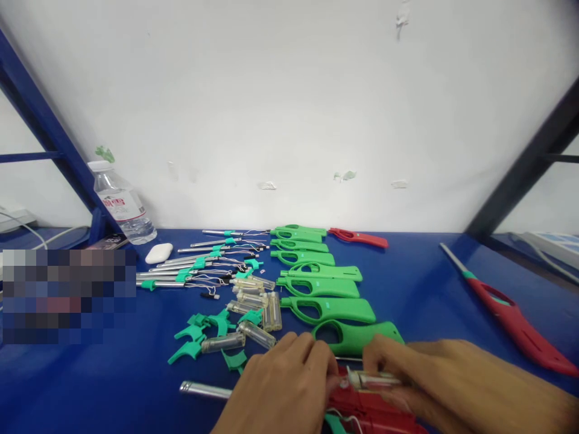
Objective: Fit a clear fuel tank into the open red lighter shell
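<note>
At the front of the table, my left hand is closed over the near end of a red lighter casing, fingertips pressed at its edge. A silver lighter tube sticks out to the left from beneath this hand. My right hand pinches a clear fuel tank lying along the red casing. Thin white wires and a green trigger show at the casing's lower side, partly cut off. Just beyond both hands lies a green lighter casing. My fingers hide part of the tank and casing.
More green casings form a column behind. Left of them lie loose fuel tanks, green triggers and wired metal tubes. A finished-looking red lighter lies right. A water bottle and white case stand back left.
</note>
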Available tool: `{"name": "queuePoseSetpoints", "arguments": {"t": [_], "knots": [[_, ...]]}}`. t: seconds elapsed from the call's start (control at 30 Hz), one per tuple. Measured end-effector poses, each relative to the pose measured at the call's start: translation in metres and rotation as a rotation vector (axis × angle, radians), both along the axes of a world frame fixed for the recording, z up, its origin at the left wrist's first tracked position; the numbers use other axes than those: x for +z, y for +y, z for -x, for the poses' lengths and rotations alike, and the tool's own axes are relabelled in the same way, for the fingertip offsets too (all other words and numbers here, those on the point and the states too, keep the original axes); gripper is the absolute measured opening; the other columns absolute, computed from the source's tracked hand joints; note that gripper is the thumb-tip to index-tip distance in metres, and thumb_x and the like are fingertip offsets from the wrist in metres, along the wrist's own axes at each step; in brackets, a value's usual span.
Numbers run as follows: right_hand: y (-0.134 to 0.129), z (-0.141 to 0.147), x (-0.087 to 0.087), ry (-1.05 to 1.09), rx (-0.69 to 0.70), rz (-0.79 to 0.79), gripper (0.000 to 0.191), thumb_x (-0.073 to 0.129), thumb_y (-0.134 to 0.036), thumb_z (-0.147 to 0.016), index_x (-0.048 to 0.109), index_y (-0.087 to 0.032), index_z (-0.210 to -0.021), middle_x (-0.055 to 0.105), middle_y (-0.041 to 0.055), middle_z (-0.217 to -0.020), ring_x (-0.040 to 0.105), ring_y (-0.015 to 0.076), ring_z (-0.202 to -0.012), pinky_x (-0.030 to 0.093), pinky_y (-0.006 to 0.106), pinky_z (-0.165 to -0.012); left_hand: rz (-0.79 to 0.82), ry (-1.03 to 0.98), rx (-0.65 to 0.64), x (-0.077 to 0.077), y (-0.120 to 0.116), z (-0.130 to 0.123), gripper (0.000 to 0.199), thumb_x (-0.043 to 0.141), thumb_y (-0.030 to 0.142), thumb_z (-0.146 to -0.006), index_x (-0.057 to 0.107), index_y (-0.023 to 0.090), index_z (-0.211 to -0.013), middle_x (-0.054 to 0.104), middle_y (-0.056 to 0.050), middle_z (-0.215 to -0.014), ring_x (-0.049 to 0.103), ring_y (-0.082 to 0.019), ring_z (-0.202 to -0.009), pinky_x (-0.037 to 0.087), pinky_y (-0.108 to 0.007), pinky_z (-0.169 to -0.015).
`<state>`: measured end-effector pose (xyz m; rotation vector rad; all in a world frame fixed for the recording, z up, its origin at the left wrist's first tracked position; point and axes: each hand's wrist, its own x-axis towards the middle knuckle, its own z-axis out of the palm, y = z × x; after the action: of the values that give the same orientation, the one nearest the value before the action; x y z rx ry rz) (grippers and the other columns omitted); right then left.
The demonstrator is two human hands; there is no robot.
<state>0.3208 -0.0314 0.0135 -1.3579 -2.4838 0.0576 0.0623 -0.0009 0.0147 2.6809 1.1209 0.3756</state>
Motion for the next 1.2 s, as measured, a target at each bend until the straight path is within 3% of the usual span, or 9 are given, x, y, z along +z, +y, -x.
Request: {"name": "queuePoseSetpoints", "arguments": {"t": [0.1,0.27,0.6,0.73,0.93,1.2], "knots": [[0.001,0.006,0.012,-0.029,0.081,0.021,0.025,0.058,-0.006,-0.086,0.058,-0.029,-0.096,0.078,-0.0058,-0.074,0.073,0.0175,-0.053,0.041,0.026,-0.045,0.001,0.013,-0.007,0.0,0.001,0.0,0.019,0.055,0.005,-0.097,0.062,0.023,-0.097,0.071,0.0,-0.095,0.068,-0.02,-0.082,0.048,-0.028,-0.064],[0.003,0.011,0.026,-0.149,0.1,-0.014,0.026,0.057,-0.003,-0.086,0.06,-0.028,-0.094,0.078,-0.0046,-0.072,0.072,0.0169,-0.048,0.037,0.025,-0.039,0.003,0.023,-0.019,0.0,0.001,0.0,0.02,0.052,0.005,-0.097,0.06,0.024,-0.098,0.071,0.0,-0.096,0.068,-0.021,-0.082,0.046,-0.029,-0.062],[0.002,0.003,0.014,-0.139,0.117,-0.051,0.035,0.057,-0.003,-0.085,0.057,-0.03,-0.108,0.078,-0.0058,-0.077,0.073,0.017,-0.053,0.039,0.026,-0.042,0.044,0.036,-0.015,0.005,0.001,-0.001,0.021,0.05,0.005,-0.098,0.06,0.023,-0.099,0.071,0.0,-0.096,0.067,-0.02,-0.083,0.045,-0.029,-0.064],[0.001,0.008,0.014,-0.089,0.107,-0.143,0.032,0.055,-0.002,-0.083,0.055,-0.028,-0.102,0.073,-0.0065,-0.066,0.065,0.0163,-0.042,0.031,0.028,-0.036,0.065,0.021,-0.003,0.005,0.0,0.0,0.021,0.05,0.005,-0.099,0.06,0.023,-0.099,0.071,0.0,-0.098,0.068,-0.02,-0.085,0.044,-0.029,-0.065],[0.001,0.01,0.02,-0.138,0.126,-0.068,0.031,0.057,-0.003,-0.087,0.053,-0.029,-0.103,0.075,-0.0087,-0.07,0.07,0.0163,-0.047,0.034,0.028,-0.04,0.102,0.017,0.005,0.008,0.001,-0.002,0.022,0.048,0.006,-0.1,0.061,0.024,-0.101,0.071,0.0,-0.099,0.068,-0.02,-0.086,0.043,-0.029,-0.065],[0.002,0.016,0.023,-0.109,0.141,-0.124,0.028,0.054,-0.004,-0.084,0.051,-0.028,-0.098,0.072,-0.0082,-0.062,0.068,0.0166,-0.041,0.028,0.03,-0.039,0.158,0.071,-0.012,0.011,-0.001,-0.001,0.024,0.047,0.003,-0.099,0.061,0.023,-0.103,0.071,-0.001,-0.101,0.067,-0.021,-0.085,0.044,-0.03,-0.068]]}}
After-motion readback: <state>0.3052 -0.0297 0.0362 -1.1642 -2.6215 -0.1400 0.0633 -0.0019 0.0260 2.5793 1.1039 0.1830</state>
